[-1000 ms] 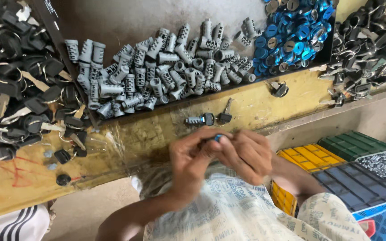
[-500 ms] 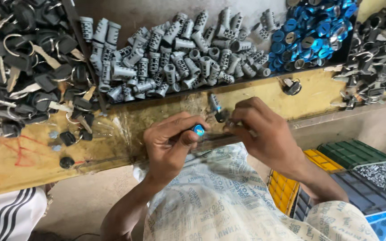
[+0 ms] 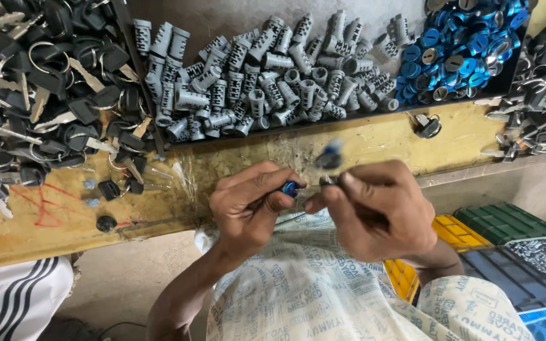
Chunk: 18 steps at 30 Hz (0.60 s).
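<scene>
My left hand (image 3: 251, 205) pinches a small blue cap (image 3: 290, 188) between thumb and fingers, just in front of the yellow wooden bench (image 3: 374, 142). Close beside it, my right hand (image 3: 380, 211) grips a small grey metal part (image 3: 327, 180) at its fingertips, nearly touching the blue cap. On the bench just above the hands, a blurred grey lock cylinder with a blue end (image 3: 330, 155) appears. Both hands are over my lap, which a printed cloth (image 3: 311, 290) covers.
A dark tray (image 3: 135, 69) at the back holds a heap of grey lock cylinders (image 3: 266, 76) and blue caps (image 3: 462, 50). Black-headed keys (image 3: 39, 95) pile up at left and at right (image 3: 541, 95). Green, yellow and blue bins (image 3: 507, 252) stand lower right. A single key (image 3: 426, 124) lies on the bench.
My hands have come closer together and slid slightly right. The right hand has left the cylinder on the bench and now brings a small metal part to the blue cap.
</scene>
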{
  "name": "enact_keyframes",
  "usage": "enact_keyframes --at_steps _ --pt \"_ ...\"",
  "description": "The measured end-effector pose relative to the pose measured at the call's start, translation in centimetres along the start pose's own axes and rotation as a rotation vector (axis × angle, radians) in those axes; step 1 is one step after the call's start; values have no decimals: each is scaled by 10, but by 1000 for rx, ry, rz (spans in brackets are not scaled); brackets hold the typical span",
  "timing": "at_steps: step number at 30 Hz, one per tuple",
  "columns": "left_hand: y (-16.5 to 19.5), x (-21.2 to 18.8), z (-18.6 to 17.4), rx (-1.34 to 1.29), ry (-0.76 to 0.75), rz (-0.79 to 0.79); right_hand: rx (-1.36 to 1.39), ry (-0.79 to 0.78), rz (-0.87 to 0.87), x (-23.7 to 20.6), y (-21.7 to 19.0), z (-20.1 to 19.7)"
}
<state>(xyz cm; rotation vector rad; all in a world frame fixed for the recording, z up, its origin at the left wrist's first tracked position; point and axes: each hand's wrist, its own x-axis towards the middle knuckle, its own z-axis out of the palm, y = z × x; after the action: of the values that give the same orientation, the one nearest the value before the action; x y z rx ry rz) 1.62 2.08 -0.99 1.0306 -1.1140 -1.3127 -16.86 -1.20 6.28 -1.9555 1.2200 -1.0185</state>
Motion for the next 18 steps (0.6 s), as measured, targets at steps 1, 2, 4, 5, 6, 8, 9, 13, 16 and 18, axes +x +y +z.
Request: enact_keyframes --at_steps 1,2,4,5,6,8,9,13,16,18 --pt "0 1 -2 21 -8 -6 -32 9 -77 -2 1 -1" --pt "0 1 -4 43 -17 -12 -63 20 -154 -3 4 -2" --pt "-2 2 -5 5 -75 -7 -87 -54 -206 -8 11 0" --pt "-1 1 -7 -16 -106 -4 -100 -89 -232 -11 14 0" --pt "-3 1 -4 102 -56 88 -72 -37 -171 -14 16 5" --pt "-3 1 1 337 46 278 -17 68 -53 -22 19 18" --pt "-1 -1 3 409 24 319 50 81 13 -26 17 22" --pt "7 0 7 438 35 270 76 130 118 -26 13 37" --pt "9 6 6 266 36 68 -60 138 -43 -8 19 40" --pt "9 8 4 207 -22 -27 -84 -21 -60 10 21 32"
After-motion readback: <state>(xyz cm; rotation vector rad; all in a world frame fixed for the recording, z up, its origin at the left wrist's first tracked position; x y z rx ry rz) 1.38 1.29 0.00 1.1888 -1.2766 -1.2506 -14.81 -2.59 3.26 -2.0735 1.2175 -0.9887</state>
